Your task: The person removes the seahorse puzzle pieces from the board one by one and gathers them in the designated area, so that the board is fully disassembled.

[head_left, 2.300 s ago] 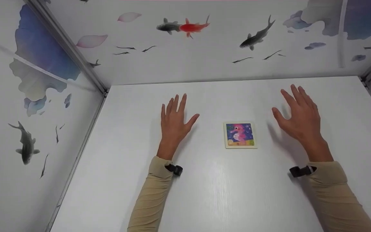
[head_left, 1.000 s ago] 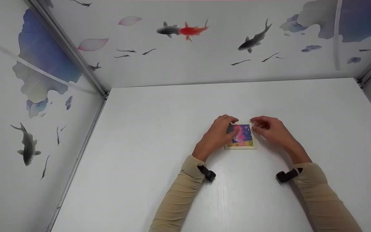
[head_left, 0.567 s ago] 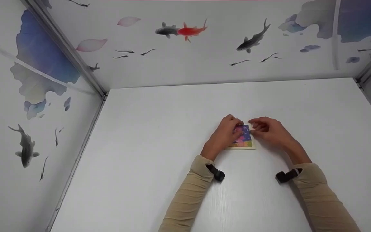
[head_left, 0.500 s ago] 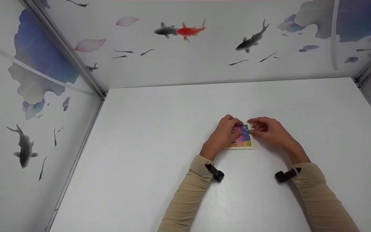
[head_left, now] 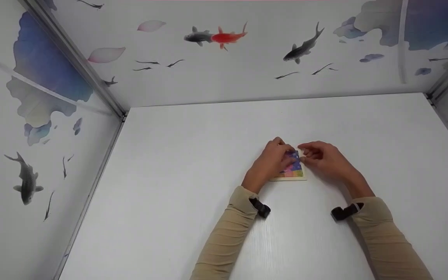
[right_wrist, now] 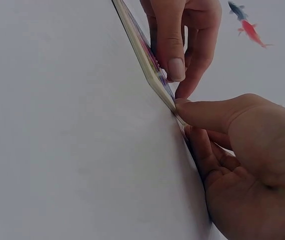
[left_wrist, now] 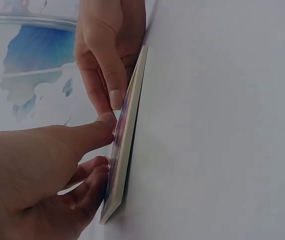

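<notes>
A small square jigsaw puzzle (head_left: 295, 173) with a seahorse picture and a pale frame lies on the white table. My left hand (head_left: 267, 165) covers its left part, thumb and fingertips bent together onto the picture near the top. In the left wrist view those fingertips touch the puzzle's face (left_wrist: 125, 140). At the right edge, my right hand (head_left: 328, 158) pinches the frame; the right wrist view shows its thumb (right_wrist: 202, 114) on the rim near a corner, with curled fingers beside it. Whether a single piece sits between the left fingertips is hidden.
White walls (head_left: 224, 74) printed with fish and petals stand behind and to the left of the table (head_left: 177, 175). A metal rail (head_left: 88, 74) runs along the left corner. Black wrist cameras (head_left: 262, 208) sit on both tan sleeves (head_left: 224, 233).
Both hands were spread apart above the table and came in to the puzzle. My left hand then slid right over the picture; lately the hands hardly move, while the head view drifts slightly.
</notes>
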Demonstrator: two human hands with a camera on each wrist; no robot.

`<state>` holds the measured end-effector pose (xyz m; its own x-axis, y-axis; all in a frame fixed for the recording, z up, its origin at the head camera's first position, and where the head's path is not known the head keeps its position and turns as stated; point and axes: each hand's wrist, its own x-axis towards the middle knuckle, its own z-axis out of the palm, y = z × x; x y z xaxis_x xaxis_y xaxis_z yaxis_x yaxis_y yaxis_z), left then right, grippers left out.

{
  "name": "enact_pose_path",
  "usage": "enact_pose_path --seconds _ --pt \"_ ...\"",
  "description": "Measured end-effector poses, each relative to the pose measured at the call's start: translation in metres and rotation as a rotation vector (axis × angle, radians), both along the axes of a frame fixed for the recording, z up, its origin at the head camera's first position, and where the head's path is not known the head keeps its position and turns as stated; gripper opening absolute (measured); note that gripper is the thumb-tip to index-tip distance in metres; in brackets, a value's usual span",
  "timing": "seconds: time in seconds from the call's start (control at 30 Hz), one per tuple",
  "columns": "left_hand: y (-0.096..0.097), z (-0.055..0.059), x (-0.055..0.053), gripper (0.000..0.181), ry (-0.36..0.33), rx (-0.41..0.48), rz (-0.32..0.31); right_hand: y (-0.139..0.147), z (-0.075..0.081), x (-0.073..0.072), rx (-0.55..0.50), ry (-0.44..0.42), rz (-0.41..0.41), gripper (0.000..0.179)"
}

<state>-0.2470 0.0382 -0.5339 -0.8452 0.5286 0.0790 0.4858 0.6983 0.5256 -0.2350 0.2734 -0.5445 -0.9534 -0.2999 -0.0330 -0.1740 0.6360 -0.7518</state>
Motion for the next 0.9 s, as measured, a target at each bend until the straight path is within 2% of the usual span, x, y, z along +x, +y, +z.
enact_pose_path --seconds 0.07,0.13,0.33,0.43,0.9 --pt "0.0019 0.0024 -0.0005 0.032 0.022 -0.014 -0.001 -0.0006 -0.0002 -0.0005 0.007 -0.001 -0.001 0.043" --pt "0.0028 0.0047 -0.0007 0.032 0.010 -0.021 0.005 -0.0013 0.0000 -0.0007 0.013 -0.003 -0.005 0.044" --pt "0.0039 0.0082 -0.0005 0.037 -0.106 -0.014 -0.010 -0.0016 -0.0002 0.0000 0.021 -0.011 -0.018 0.045" --pt "0.0050 0.0074 -0.0005 0.037 -0.142 -0.008 -0.024 -0.0010 -0.0012 0.0008 0.025 -0.012 -0.023 0.045" --pt "0.0031 0.0030 -0.0048 0.039 -0.166 0.071 -0.044 -0.0001 -0.0017 0.0018 0.012 -0.002 -0.014 0.046"
